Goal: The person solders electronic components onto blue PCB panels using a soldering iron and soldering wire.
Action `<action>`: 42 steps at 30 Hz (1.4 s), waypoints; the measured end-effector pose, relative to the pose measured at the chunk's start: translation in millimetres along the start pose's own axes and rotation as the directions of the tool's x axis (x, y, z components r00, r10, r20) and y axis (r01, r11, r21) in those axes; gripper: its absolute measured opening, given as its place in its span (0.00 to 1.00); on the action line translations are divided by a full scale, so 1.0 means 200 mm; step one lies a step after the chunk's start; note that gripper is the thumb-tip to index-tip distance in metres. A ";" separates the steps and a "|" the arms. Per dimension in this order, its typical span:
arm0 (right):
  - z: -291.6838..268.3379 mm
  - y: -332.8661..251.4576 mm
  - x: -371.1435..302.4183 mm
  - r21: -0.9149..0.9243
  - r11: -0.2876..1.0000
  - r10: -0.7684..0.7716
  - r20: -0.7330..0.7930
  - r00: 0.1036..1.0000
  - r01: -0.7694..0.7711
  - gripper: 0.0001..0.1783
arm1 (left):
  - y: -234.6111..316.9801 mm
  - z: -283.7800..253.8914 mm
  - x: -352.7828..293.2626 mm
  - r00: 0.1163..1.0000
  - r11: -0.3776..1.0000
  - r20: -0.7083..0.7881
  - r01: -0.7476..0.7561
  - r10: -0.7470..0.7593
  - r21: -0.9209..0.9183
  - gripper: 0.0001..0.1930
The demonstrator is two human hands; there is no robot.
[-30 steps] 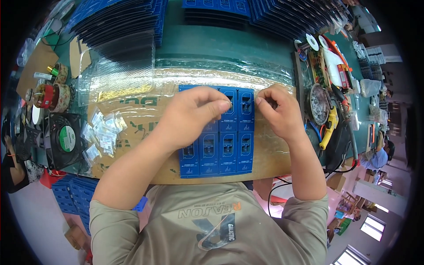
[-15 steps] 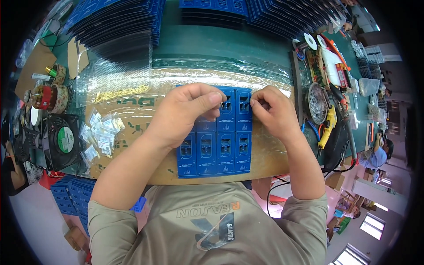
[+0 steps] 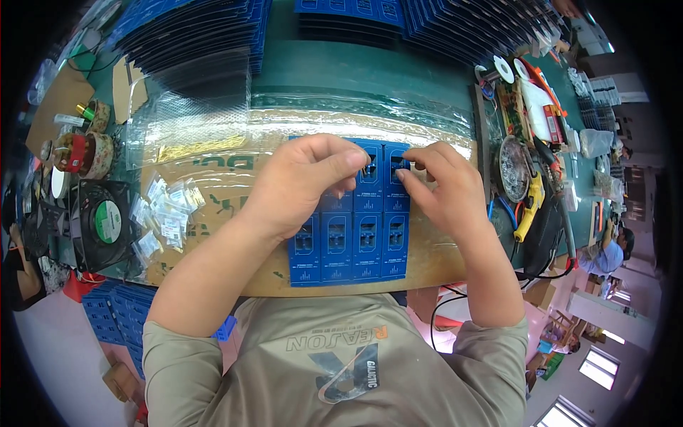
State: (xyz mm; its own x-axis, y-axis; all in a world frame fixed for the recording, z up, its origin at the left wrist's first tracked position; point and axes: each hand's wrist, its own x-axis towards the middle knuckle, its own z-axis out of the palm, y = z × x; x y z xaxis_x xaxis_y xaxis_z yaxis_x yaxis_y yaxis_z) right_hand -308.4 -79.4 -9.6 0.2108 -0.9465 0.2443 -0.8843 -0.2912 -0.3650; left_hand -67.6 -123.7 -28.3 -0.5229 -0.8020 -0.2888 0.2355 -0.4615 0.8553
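A blue circuit-board panel [image 3: 337,267], divided into several matching sections with cut-outs, lies flat on the cardboard in front of me. Over its upper left part is my left hand [image 3: 302,181], thumb and forefinger pinched together. A tiny yellowish bit shows by those fingertips, too small to name. At the panel's upper right corner my right hand [image 3: 448,185] has thumb and forefinger apart, the tips over the end section, and I see nothing between them. The left hand hides several upper sections.
Thin gold pieces [image 3: 203,149] lie on clear plastic at the left, above small white packets [image 3: 167,213]. A black fan [image 3: 105,222] stands farther left. Blue board stacks [image 3: 192,32] line the back. On the right are a round metal dish [image 3: 514,167] and a yellow-handled tool [image 3: 528,213].
My right thumb and forefinger have spread apart and moved in over the panel's end section. The left hand keeps its pinch. The whole view has shifted slightly.
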 end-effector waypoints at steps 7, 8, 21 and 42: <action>0.03 -0.28 0.00 0.675 0.583 0.329 0.313 0.891 -0.452 0.14 | -0.02 0.01 -0.01 1.000 1.000 0.003 0.000 0.000 0.028 0.11; 0.04 -0.28 0.01 0.676 0.583 0.329 0.311 0.892 -0.451 0.14 | -0.02 0.01 -0.01 1.000 1.000 0.002 -0.015 0.015 0.000 0.11; 0.10 -0.21 -0.03 0.849 0.336 0.363 0.284 0.888 -0.409 0.06 | -0.02 0.01 0.00 0.988 0.990 -0.099 -0.124 0.118 -0.061 0.10; -0.03 -0.14 0.02 0.574 0.798 0.139 0.122 0.983 -0.184 0.05 | 0.00 0.07 -0.06 0.991 0.981 0.087 -0.112 0.099 0.157 0.08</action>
State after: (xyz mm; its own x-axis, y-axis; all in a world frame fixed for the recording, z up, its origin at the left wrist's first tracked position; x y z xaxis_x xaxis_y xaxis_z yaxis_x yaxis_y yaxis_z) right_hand -285.7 -74.8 5.8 0.1352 -0.9876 0.0799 -0.5052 -0.1381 -0.8519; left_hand -72.9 -108.5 -18.3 -0.5663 -0.8078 -0.1637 0.1611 -0.3033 0.9392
